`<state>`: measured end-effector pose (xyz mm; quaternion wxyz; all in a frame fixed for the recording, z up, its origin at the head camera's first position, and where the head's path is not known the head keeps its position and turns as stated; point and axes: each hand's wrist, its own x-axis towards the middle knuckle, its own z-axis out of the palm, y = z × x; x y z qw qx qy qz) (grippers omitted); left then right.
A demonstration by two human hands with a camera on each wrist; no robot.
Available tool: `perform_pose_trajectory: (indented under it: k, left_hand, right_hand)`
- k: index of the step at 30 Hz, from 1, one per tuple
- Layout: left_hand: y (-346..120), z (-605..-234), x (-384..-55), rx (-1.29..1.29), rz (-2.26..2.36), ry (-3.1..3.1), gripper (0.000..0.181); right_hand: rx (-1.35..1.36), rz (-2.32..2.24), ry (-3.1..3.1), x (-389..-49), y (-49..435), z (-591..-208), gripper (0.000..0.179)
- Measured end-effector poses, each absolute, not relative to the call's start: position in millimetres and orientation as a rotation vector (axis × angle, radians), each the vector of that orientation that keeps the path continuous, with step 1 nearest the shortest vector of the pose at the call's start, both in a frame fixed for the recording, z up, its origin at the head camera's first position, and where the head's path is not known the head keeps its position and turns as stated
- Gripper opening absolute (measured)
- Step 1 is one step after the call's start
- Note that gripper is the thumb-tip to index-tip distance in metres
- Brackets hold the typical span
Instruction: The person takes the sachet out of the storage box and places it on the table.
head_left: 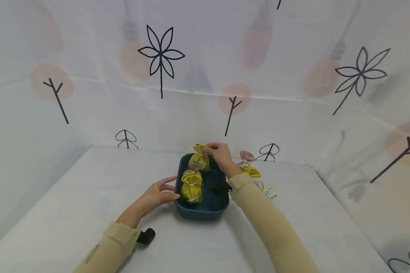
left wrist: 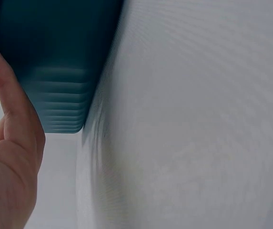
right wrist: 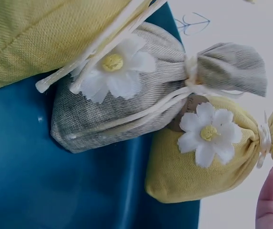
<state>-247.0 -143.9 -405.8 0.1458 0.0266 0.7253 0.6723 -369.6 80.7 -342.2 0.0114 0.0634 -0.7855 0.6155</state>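
Head view: right hand (head_left: 220, 153) pinches yellow pouch (head_left: 205, 161) by top.
Pouch is at blue bin's (head_left: 199, 215) far left corner; left hand (head_left: 157, 195), fingers extended, touches bin. Left wrist: thumb (left wrist: 12, 90) against bin. Right wrist: grey pouch (right wrist: 88, 126) touches pinched one.

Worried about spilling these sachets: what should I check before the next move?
1. Left hand touching the rectangular teal plastic tub: ok.
2. Right hand pinching the gathered top of the far yellow cloth sachet: ok.
3. That sachet's base resting on the tub floor: cannot tell.
4. Body of grey cloth sachet inside tub: ok.
5. All bundles inside: not ok; pink cloth bundle and pale pleated cloth bundle lie outside.
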Motion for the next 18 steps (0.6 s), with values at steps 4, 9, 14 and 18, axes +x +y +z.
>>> perform_pose_trajectory:
  k: [4, 9, 14, 18]
  left_hand:
    - [-144, -405, -247, 0.084, 1.932, 2.090, 0.074]
    - [-145, -407, -247, 0.083, 1.927, 2.093, 0.074]
    - [-145, -408, -247, 0.076, 1.920, 2.104, 0.074]
    - [-144, -408, -247, 0.082, 1.918, 2.106, 0.075]
  right_hand:
    - [0.191, 1.893, -2.449, -364, 85, -335, 0.023]
    - [0.207, 1.898, -2.434, -357, 88, -329, 0.022]
    - [0.221, 1.911, -2.405, -346, 91, -323, 0.021]
    - [0.230, 1.912, -2.357, -335, 95, -319, 0.021]
